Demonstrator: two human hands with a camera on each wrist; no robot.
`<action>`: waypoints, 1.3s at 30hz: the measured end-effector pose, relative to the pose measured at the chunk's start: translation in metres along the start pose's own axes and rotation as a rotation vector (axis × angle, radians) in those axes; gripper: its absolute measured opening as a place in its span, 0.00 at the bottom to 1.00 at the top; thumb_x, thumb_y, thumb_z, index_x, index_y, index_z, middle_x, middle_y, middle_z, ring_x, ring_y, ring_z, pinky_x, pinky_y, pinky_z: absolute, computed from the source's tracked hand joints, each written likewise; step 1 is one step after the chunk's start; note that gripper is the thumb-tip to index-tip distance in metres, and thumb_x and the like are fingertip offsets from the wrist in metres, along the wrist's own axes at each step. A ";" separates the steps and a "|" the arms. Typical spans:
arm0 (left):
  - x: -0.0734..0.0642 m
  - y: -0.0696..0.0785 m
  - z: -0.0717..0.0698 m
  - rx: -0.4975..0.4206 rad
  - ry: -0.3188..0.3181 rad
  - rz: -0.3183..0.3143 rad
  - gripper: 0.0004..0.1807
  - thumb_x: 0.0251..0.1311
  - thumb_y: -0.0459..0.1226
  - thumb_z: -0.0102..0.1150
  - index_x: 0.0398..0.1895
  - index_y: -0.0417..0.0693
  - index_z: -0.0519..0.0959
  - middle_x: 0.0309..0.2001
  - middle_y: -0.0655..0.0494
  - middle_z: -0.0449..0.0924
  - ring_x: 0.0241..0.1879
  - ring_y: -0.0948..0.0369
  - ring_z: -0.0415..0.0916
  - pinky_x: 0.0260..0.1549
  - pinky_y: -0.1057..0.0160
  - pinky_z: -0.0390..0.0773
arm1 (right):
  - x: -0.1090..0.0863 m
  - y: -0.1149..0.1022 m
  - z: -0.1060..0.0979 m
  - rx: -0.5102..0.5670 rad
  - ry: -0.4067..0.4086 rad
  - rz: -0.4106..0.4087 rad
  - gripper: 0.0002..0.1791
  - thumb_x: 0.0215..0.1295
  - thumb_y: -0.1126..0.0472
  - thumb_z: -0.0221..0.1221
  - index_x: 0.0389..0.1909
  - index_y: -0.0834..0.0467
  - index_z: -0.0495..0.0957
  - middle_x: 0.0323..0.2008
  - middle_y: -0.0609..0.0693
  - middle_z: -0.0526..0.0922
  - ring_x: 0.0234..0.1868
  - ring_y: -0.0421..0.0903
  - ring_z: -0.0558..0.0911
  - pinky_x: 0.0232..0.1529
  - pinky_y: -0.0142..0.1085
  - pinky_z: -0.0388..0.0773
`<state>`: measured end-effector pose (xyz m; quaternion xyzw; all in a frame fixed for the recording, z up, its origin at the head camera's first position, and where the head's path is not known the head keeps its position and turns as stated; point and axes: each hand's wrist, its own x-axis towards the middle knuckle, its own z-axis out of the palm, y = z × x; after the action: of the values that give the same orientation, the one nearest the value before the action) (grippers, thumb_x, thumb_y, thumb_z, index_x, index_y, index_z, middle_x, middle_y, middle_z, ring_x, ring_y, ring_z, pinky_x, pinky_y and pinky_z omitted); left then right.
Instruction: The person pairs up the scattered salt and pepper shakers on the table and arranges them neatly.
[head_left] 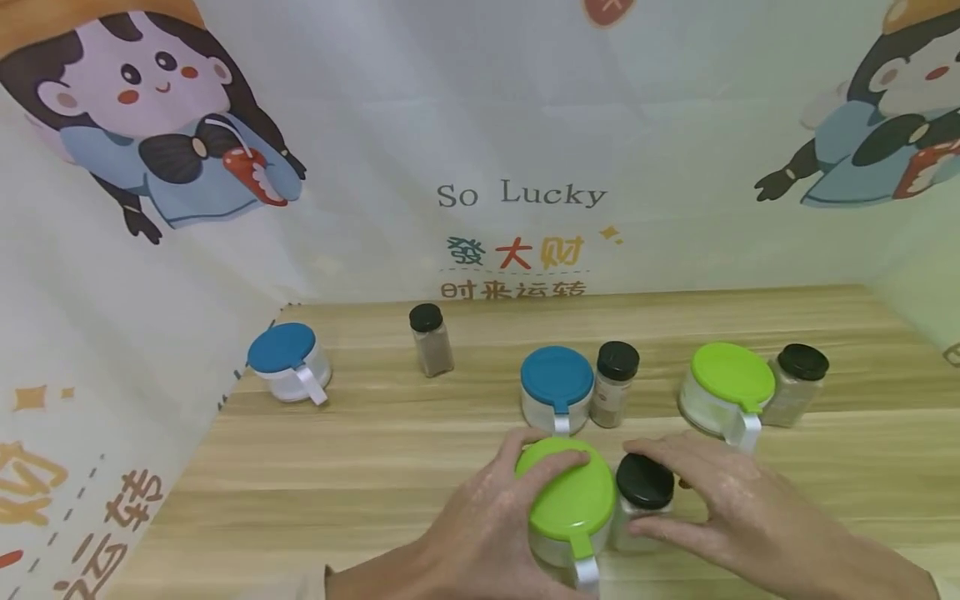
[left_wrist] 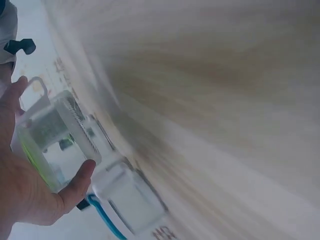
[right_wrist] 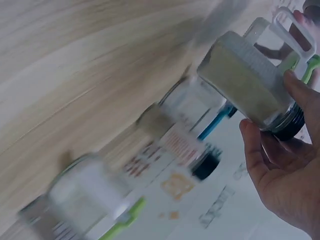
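My left hand (head_left: 480, 521) grips a clear jar with a green lid (head_left: 572, 496), fingers and thumb spread around its rim. The left wrist view shows the same green-lidded jar (left_wrist: 50, 145) from low down, its white handle toward me. Right beside it stands a spice bottle with a black cap (head_left: 645, 483). Around that cap, my right hand (head_left: 738, 492) has its thumb on the near side and fingers on the far side. From the right wrist, the spice bottle (right_wrist: 245, 77) looks full of pale powder, fingertips near its cap.
Behind the hands stand a blue-lidded jar (head_left: 557, 383) and a black-capped bottle (head_left: 615, 379). At right, another green-lidded jar (head_left: 727, 379) stands beside a spice bottle (head_left: 798, 379). Farther left are a blue-lidded jar (head_left: 288, 358) and a slim bottle (head_left: 431, 337). Printed cloth (head_left: 390, 125) walls the table.
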<state>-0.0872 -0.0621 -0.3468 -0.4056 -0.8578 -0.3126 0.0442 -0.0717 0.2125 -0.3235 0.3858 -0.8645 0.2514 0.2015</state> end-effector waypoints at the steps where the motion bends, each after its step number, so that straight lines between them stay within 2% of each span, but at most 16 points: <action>1: 0.006 0.004 0.002 0.021 -0.007 0.007 0.59 0.34 0.61 0.83 0.75 0.64 0.64 0.67 0.49 0.59 0.51 0.60 0.74 0.44 0.64 0.79 | -0.004 0.003 -0.003 -0.018 0.002 0.013 0.34 0.54 0.46 0.75 0.61 0.52 0.78 0.54 0.40 0.81 0.50 0.40 0.81 0.52 0.22 0.72; 6: 0.033 0.019 0.013 0.099 -0.054 0.048 0.59 0.35 0.64 0.80 0.76 0.66 0.63 0.67 0.48 0.58 0.50 0.63 0.72 0.41 0.71 0.76 | -0.030 0.018 -0.016 -0.072 -0.014 0.130 0.38 0.45 0.47 0.79 0.58 0.55 0.79 0.49 0.44 0.83 0.43 0.36 0.80 0.36 0.24 0.77; 9: 0.043 0.025 0.019 0.115 -0.076 0.037 0.59 0.36 0.64 0.80 0.76 0.67 0.62 0.67 0.49 0.58 0.51 0.64 0.71 0.42 0.71 0.75 | -0.041 0.026 -0.018 -0.066 0.014 0.177 0.40 0.38 0.49 0.82 0.57 0.57 0.80 0.47 0.46 0.83 0.40 0.34 0.79 0.31 0.23 0.75; 11: 0.048 0.029 0.024 0.115 -0.090 0.024 0.59 0.37 0.65 0.79 0.76 0.68 0.62 0.67 0.51 0.59 0.52 0.64 0.71 0.41 0.70 0.75 | -0.047 0.031 -0.019 -0.059 0.054 0.180 0.41 0.35 0.51 0.83 0.56 0.58 0.81 0.47 0.43 0.83 0.39 0.33 0.80 0.32 0.21 0.75; 15: 0.061 0.037 0.035 0.151 -0.078 0.010 0.60 0.35 0.67 0.78 0.76 0.68 0.62 0.67 0.52 0.59 0.53 0.64 0.71 0.37 0.72 0.73 | -0.057 0.041 -0.024 -0.022 0.134 0.166 0.43 0.30 0.56 0.84 0.54 0.61 0.80 0.50 0.35 0.80 0.39 0.32 0.82 0.31 0.20 0.75; 20: 0.082 0.045 0.053 0.204 -0.070 -0.005 0.59 0.35 0.69 0.77 0.75 0.68 0.63 0.66 0.52 0.61 0.58 0.65 0.69 0.34 0.76 0.72 | -0.070 0.057 -0.029 0.017 0.165 0.241 0.45 0.24 0.65 0.84 0.54 0.64 0.80 0.54 0.26 0.75 0.42 0.28 0.81 0.30 0.20 0.76; 22: 0.091 0.048 0.060 0.226 -0.078 -0.016 0.59 0.35 0.70 0.76 0.75 0.69 0.62 0.67 0.52 0.61 0.59 0.66 0.68 0.36 0.75 0.73 | -0.075 0.063 -0.031 0.056 0.190 0.266 0.45 0.23 0.67 0.83 0.54 0.62 0.81 0.53 0.24 0.75 0.43 0.25 0.79 0.29 0.20 0.75; 25: 0.105 0.051 0.070 0.233 -0.100 -0.039 0.59 0.35 0.71 0.76 0.75 0.71 0.62 0.67 0.53 0.60 0.57 0.67 0.69 0.34 0.75 0.73 | -0.082 0.072 -0.035 0.079 0.229 0.277 0.44 0.24 0.64 0.83 0.54 0.59 0.82 0.51 0.23 0.76 0.44 0.22 0.77 0.29 0.19 0.75; 30: 0.125 0.055 0.082 0.224 -0.109 -0.067 0.60 0.34 0.71 0.76 0.76 0.74 0.61 0.70 0.56 0.56 0.56 0.67 0.68 0.35 0.75 0.72 | -0.094 0.087 -0.039 0.064 0.261 0.312 0.45 0.23 0.69 0.82 0.55 0.64 0.80 0.49 0.23 0.77 0.46 0.19 0.74 0.31 0.18 0.75; 35: 0.137 0.058 0.092 0.211 -0.127 -0.086 0.61 0.33 0.69 0.78 0.76 0.74 0.60 0.71 0.56 0.53 0.58 0.66 0.67 0.37 0.75 0.72 | -0.101 0.098 -0.041 0.063 0.270 0.335 0.46 0.25 0.73 0.81 0.56 0.67 0.78 0.51 0.21 0.75 0.46 0.19 0.73 0.32 0.18 0.75; 39: 0.144 0.059 0.097 0.214 -0.158 -0.094 0.62 0.33 0.69 0.79 0.76 0.74 0.59 0.72 0.57 0.55 0.59 0.66 0.67 0.38 0.74 0.73 | -0.105 0.103 -0.045 0.079 0.266 0.396 0.45 0.27 0.73 0.81 0.57 0.62 0.79 0.50 0.20 0.74 0.46 0.18 0.72 0.32 0.16 0.74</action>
<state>-0.1235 0.1178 -0.3480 -0.3814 -0.9051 -0.1880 0.0050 -0.0786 0.3580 -0.3741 0.1798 -0.8786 0.3684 0.2449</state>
